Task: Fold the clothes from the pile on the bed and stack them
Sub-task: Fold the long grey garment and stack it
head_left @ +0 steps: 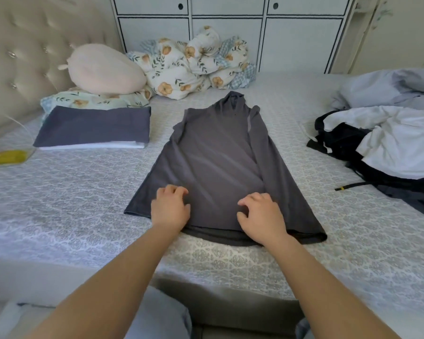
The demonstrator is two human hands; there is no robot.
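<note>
A dark grey shirt [220, 152] lies flat in the middle of the bed, sides folded in, collar pointing away from me. My left hand [170, 207] and my right hand [261, 216] sit on its near hem, fingers curled into the fabric and creases running from them. At the left a folded stack [93, 128] lies with a dark blue piece on top of a white one. The pile of unfolded clothes [387, 140], white, black and pale blue, lies at the right.
A pink plush pillow [103, 69] and a floral duvet [194, 62] sit at the head of the bed by the tufted headboard [22, 57]. A yellow object [8, 157] lies at the far left. White cabinets [230, 28] stand behind the bed.
</note>
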